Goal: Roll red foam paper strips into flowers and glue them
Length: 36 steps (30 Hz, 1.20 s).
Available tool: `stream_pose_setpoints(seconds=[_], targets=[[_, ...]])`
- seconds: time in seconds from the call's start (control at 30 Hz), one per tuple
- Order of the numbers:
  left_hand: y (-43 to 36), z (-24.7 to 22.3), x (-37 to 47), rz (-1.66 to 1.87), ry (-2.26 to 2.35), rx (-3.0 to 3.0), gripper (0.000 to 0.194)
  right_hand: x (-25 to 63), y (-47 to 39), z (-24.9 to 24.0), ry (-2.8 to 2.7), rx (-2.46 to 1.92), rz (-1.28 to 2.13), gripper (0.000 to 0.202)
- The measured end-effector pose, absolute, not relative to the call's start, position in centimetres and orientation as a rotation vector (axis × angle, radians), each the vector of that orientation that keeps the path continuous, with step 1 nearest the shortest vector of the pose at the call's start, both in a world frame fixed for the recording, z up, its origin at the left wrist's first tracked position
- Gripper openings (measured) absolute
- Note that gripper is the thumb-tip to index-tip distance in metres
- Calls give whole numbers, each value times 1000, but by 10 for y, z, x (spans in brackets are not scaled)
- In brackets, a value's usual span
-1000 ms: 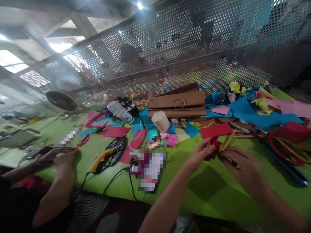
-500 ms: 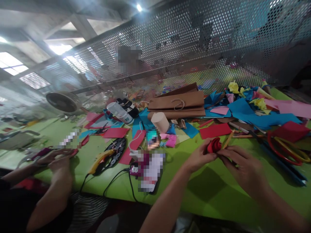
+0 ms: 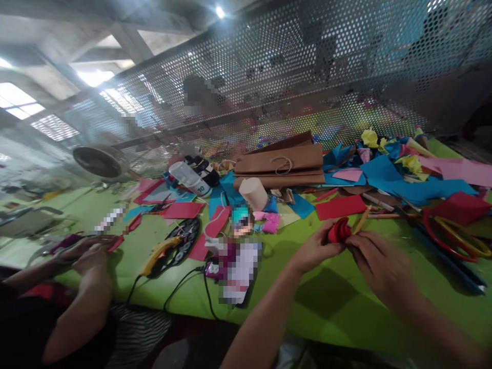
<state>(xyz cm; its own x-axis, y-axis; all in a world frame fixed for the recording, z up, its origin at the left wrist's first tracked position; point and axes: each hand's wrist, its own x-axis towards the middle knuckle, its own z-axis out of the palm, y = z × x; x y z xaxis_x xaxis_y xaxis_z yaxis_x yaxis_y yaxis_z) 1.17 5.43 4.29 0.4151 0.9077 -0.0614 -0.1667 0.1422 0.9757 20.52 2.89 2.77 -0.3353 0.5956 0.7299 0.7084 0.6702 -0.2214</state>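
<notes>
Rolled, layered red paper [image 3: 339, 230] pinched by the left hand [image 3: 320, 242] and right hand [image 3: 378, 256], above the smooth green worktop [image 3: 307, 318], flat red sheet [image 3: 341, 207] just beyond the roll.

Green table [image 3: 307, 323], brown paper [image 3: 284, 163], red sheet [image 3: 341, 207], yellow glue gun [image 3: 163, 254]

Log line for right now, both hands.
left hand: on red rolled piece | right hand: beside it, yellow strip at fingers | glue gun: lying on table
</notes>
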Motion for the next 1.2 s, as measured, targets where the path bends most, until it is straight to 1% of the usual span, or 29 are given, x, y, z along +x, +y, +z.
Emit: stream_pose_setpoints(seconds=[0.2,0.5,0.63,0.7,0.93,1.13,1.2], targets=[[56,35,9,873,780,1126,71,209,32,30,-2055,-952,-185,19],[58,31,10,824,758,1052,75,221,37,27,-2148,-881,-51,24],[58,31,10,805,747,998,85,224,38,28,-2192,-836,-91,22],[58,31,9,789,729,992,88,225,39,31,-2212,-805,-131,21],[59,28,8,750,696,1025,79,221,42,38,-2233,-754,-216,21],[59,26,8,752,712,1051,76,221,44,34,-2210,-787,-211,23],[58,28,8,765,748,1067,74,221,44,32,-2178,-804,-160,21]])
